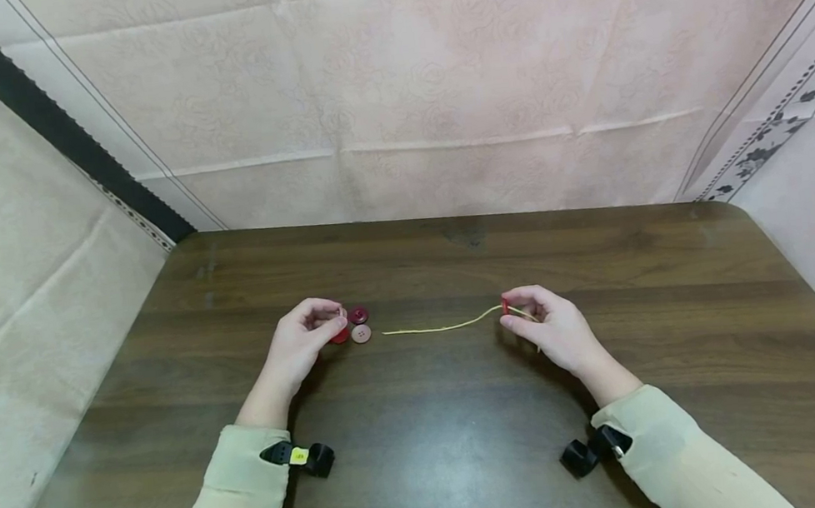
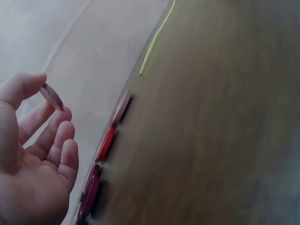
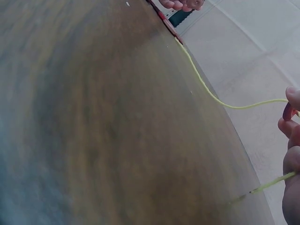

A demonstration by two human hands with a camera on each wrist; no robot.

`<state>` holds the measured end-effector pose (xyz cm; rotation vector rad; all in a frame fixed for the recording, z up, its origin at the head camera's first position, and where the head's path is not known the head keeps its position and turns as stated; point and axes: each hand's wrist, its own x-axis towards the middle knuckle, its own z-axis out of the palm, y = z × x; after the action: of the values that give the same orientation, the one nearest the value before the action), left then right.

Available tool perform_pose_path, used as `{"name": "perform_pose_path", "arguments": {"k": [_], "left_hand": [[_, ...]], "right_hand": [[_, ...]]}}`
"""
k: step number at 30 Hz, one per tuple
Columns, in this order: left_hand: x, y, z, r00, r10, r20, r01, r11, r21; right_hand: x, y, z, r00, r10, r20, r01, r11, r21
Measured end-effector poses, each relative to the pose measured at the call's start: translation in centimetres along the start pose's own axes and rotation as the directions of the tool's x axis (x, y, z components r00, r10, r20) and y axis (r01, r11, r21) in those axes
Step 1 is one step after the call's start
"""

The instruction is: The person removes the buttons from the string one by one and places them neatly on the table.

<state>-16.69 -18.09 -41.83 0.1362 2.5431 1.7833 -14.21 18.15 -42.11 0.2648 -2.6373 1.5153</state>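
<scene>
My left hand pinches a pale pink button between thumb and fingertip, held on edge above the table. Just below and beside that hand lie a red button, a dark red button and another pale pink button. My right hand pinches a red button upright, with a yellow cord running through or past it; the hole itself is hidden. One end of the cord stretches left along the table towards the loose buttons. Its other end hangs out below the right hand's fingers.
Both hands are over a brown wooden table. Pale patterned cloth hangs behind its back edge and at both sides. A black wrist camera sits on the left sleeve, and another camera on the right.
</scene>
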Motion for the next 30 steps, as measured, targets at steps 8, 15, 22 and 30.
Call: {"name": "perform_pose_path", "arguments": {"k": [8,15,22,30], "left_hand": [[-0.1,-0.6,-0.5,1.0,-0.025,0.018,0.025,1.0,0.013],[-0.2,-0.8,-0.6,0.999,-0.031,0.022,0.031,0.999,0.021],[-0.2,-0.9,-0.7,0.999,-0.016,0.03,0.013,0.997,0.079],[-0.4,-1.1,-0.9,1.0,0.023,0.013,-0.025,0.959,0.282]], "right_hand": [[0.0,0.0,0.0,1.0,0.012,0.016,-0.012,1.0,0.006],[0.0,-0.1,0.0,1.0,0.01,0.016,-0.01,1.0,0.006],[0.0,0.0,-0.2,1.0,0.023,0.019,-0.024,1.0,0.012],[0.1,-0.2,0.1,1.0,0.012,0.023,-0.013,0.999,0.033]]}}
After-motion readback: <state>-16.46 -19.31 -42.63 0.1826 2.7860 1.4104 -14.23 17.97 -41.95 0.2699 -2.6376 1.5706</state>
